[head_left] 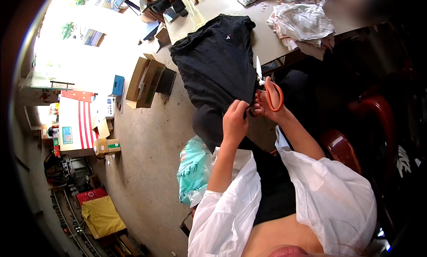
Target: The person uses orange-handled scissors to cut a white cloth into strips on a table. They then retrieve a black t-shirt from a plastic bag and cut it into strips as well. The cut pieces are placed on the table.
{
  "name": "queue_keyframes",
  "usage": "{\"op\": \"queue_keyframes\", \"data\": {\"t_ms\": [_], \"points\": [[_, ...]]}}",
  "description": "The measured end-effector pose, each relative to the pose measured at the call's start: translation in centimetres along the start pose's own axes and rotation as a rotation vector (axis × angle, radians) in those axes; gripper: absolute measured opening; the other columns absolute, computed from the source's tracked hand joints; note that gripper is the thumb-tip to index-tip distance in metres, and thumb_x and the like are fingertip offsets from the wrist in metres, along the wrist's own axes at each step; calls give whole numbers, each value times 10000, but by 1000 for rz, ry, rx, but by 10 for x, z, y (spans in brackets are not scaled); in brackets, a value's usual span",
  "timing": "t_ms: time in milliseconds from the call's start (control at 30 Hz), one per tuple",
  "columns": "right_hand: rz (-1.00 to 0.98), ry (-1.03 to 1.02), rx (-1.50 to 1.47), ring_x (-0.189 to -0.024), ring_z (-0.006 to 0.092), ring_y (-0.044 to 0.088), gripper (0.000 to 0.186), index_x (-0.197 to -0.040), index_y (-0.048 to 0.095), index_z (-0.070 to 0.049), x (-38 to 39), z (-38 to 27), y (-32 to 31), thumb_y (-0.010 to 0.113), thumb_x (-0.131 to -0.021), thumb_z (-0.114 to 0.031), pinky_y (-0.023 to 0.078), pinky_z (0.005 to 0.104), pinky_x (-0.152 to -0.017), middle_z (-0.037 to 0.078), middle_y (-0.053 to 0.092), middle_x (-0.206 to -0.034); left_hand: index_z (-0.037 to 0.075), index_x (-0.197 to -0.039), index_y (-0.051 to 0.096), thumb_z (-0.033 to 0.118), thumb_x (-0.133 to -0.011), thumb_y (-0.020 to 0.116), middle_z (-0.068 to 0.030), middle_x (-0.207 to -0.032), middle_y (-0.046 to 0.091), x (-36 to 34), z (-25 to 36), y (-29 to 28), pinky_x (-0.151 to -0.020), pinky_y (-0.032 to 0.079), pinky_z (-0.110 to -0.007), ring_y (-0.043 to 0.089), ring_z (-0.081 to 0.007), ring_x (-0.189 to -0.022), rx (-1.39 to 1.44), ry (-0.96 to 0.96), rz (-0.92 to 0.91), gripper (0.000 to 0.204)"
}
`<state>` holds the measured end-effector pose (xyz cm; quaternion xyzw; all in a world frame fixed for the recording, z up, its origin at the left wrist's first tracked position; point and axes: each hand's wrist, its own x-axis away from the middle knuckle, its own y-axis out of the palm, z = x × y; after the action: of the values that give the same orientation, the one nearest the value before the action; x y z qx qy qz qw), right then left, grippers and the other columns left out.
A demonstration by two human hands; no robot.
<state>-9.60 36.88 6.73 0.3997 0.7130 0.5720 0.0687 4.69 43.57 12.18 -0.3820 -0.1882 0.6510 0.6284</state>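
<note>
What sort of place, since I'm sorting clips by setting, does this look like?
Probably a small workshop handling garments, though that isn't certain: a black shirt lies partly on a worktable, white cloth is heaped there too, and the right hand holds orange-handled scissors.

Both forearms (302,134) reach forward, left grip (235,119) curled with knuckles up, right grip (263,105) close beside it

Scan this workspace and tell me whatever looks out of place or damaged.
Nothing looks clearly damaged; I see no tear in the black garment. Mildly untidy: crumpled white cloth is heaped at the table's edge, with part drooping over it, and a few small pale bits lie loose nearby.
</note>
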Motion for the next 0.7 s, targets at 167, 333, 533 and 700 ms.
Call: {"op": "queue_keyframes", "data": {"t_ms": [167,333,533,700], "points": [[25,-31,-127,-404,77,371,606,-648,422,-152,7,5,-18,343,-873,-709,307,193,-368,-36,393,-521,9,-895,478,-128,-740,567,-143,-952,602,-27,-6,10,-867,423,-347,562,-301,-920,217,169,203,226],[20,-97,-68,-427,86,413,627,-689,463,-130,17,2,-2,314,-879,-709,360,208,-402,-31,411,-537,12,-930,436,18,-897,535,-161,-966,610,-45,-24,31,-789,451,-306,589,-227,-896,414,-86,96,105],[-78,-111,64,-604,116,470,654,-818,480,-139,20,13,-6,227,-871,-740,427,237,-576,-13,451,-687,26,-972,609,160,-809,648,-166,-862,649,-75,-12,33,-669,497,-380,627,-346,-798,-176,-25,-18,214],[-166,-297,76,-630,118,470,417,-998,478,-87,-1,23,-33,371,-963,-489,430,249,-614,-1,459,-739,54,-832,657,159,-797,596,-122,-833,659,-70,-15,43,-659,504,-387,637,-312,-760,-278,50,-100,127]]}}
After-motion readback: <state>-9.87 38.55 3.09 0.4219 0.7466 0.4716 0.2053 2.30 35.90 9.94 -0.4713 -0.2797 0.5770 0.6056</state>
